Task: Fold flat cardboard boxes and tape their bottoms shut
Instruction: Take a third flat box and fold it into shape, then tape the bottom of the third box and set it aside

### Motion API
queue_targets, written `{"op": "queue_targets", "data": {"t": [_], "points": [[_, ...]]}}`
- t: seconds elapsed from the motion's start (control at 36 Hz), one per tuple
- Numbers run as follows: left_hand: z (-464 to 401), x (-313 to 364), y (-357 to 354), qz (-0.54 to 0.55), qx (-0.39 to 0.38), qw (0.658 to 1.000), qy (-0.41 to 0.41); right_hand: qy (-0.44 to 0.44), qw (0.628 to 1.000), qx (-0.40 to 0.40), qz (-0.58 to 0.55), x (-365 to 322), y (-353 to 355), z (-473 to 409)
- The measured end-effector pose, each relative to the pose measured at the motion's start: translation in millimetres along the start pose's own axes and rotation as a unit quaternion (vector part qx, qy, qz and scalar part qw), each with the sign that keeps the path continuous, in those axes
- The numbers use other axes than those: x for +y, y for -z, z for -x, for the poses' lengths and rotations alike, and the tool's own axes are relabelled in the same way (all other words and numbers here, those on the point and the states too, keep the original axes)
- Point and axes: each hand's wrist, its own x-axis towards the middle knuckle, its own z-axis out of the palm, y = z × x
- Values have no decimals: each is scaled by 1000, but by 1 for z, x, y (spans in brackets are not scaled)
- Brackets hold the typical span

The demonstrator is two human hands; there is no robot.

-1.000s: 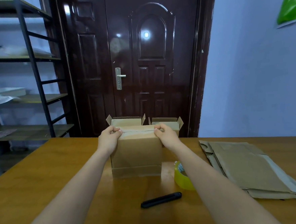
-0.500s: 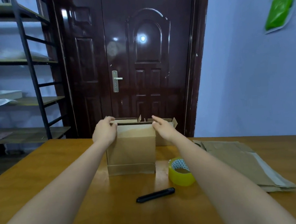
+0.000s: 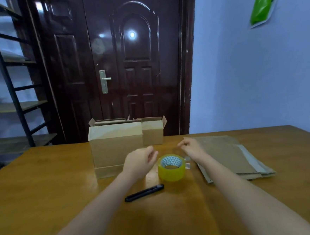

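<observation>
Head view: a folded cardboard box (image 3: 116, 147) stands upright on the desk (image 3: 45, 180) toward its far edge, its top closed. Two open boxes (image 3: 152, 130) sit just behind it at the far edge. A yellow tape roll (image 3: 171, 168) rests near the desk's middle, a black cutter (image 3: 144, 192) lying nearer the front edge. A stack of flat cardboard (image 3: 232, 156) lies toward the right edge. The left hand (image 3: 139, 163) hovers just left of the roll, grip loosely curled and holding nothing. The right hand (image 3: 192, 148) hovers just right of it, fingers loosely bent, also holding nothing.
</observation>
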Motion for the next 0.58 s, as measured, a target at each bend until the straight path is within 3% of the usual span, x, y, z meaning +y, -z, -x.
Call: {"op": "queue_targets", "data": {"t": [0.08, 0.17, 0.39, 0.58], "points": [[11, 6, -28, -22, -118, 990, 68, 1, 999, -31, 39, 18, -10, 8], [19, 6, -48, -4, -178, 974, 139, 8, 998, -30, 59, 28, -17, 15], [15, 19, -64, -21, -151, 977, 147, 32, 993, -84, 70, 36, -27, 30], [10, 20, -62, 55, -143, 978, 144, 45, 983, -140, 112, 39, -24, 29]]}}
